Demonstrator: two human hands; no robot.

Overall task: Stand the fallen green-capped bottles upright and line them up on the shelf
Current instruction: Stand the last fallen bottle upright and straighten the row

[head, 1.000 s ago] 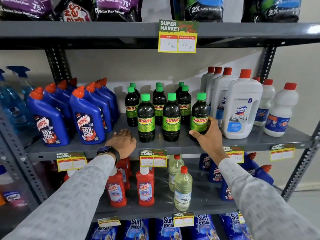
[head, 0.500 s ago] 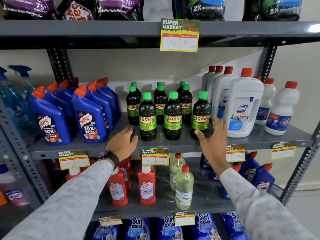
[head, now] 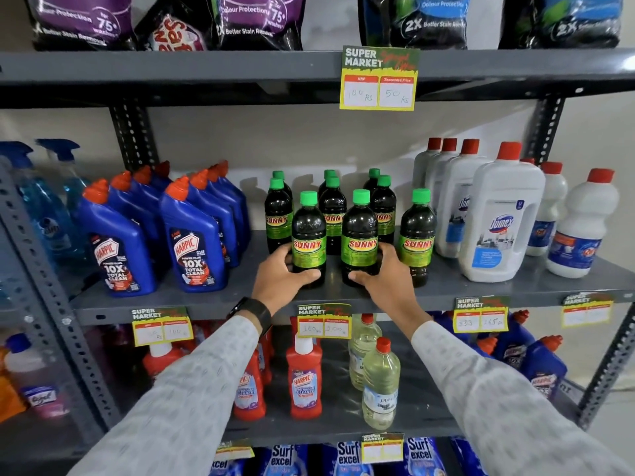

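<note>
Squaring front row: my left hand (head: 280, 278) clamped round left front bottle (head: 308, 240), right hand (head: 385, 276) round middle front bottle (head: 359, 238), both upright near shelf (head: 515, 286) edge. Advice: slide bases level with third bottle (head: 416, 235), keep gaps even, labels forward.

My left hand (head: 280, 281) covers the base of one front bottle (head: 308, 240), and my right hand (head: 385, 276) hides the lower right of the next bottle (head: 359, 237). I can't read the labels on the rear bottles (head: 331, 207), since the front ones block them. The pouches (head: 257, 20) up top are cut by the frame edge. The spray bottles (head: 51, 201) far left are blurred. The small price tags (head: 324, 325) are mostly unreadable to me.
</note>
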